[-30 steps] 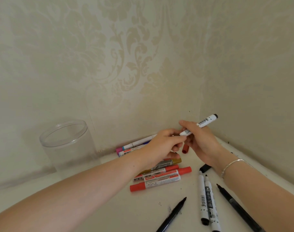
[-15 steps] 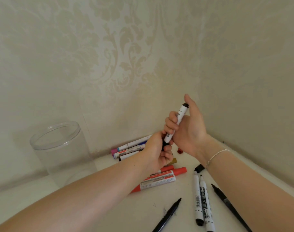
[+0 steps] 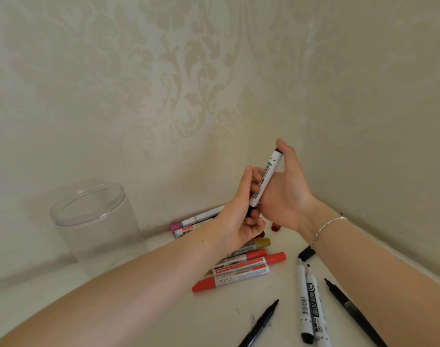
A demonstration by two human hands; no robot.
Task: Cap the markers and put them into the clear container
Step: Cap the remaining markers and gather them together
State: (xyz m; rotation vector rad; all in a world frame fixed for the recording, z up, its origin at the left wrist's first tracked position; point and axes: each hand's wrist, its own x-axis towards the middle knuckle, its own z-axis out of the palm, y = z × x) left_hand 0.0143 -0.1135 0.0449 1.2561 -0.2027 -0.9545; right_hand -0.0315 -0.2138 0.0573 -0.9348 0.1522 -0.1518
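A white marker (image 3: 265, 180) with a barcode stands nearly upright above the table corner. My right hand (image 3: 286, 196) holds its barrel, thumb at the top end. My left hand (image 3: 241, 216) grips the black cap at its lower end, fingers curled round it. The clear container (image 3: 93, 221), a tall round jar, stands open at the left by the wall. Red markers (image 3: 241, 271) and a gold-ended one (image 3: 262, 243) lie under my left wrist.
Two white markers (image 3: 307, 306) and two thin black pens (image 3: 260, 324) (image 3: 351, 311) lie uncapped at the front right. A loose black cap (image 3: 306, 253) sits by my right wrist. Pink and blue markers (image 3: 196, 221) lie along the back wall. Walls close the corner.
The white marker swung from lying sideways to nearly upright. Both hands rose slightly, and my left hand moved under the marker's lower end.
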